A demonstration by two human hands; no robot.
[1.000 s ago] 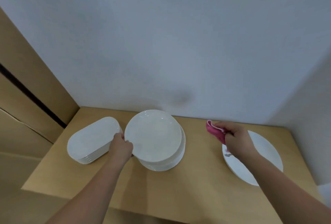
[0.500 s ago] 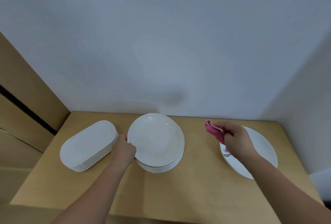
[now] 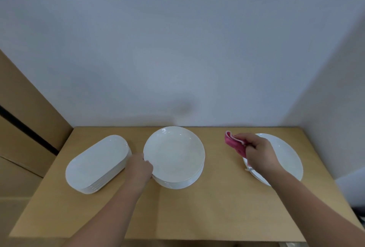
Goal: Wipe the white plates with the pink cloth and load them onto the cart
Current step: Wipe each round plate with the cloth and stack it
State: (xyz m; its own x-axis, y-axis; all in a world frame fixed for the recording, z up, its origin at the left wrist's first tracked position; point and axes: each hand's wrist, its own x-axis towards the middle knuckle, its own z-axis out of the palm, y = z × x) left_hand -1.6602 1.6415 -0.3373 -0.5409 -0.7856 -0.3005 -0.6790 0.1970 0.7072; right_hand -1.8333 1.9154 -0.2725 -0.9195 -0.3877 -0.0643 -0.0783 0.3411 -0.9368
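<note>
White plates all lie on the desk (image 3: 197, 207): 1 stack of oval plates (image 3: 96, 164) near the left edge, 1 stack of round plates (image 3: 177, 184) mid-back, 1 large round plate (image 3: 286, 158) toward the right edge. The left hand (image 3: 140, 169) grips the rim of the top round plate (image 3: 173, 154). The right hand (image 3: 258, 154) clutches the pink cloth (image 3: 234, 143). No cart shows, so loading looks barely begun.

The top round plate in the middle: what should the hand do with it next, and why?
Probably lift the top round plate off the stack and bring it to the pink cloth. The left hand grips its left rim, and the right hand holds the cloth bunched, ready to wipe.
</note>
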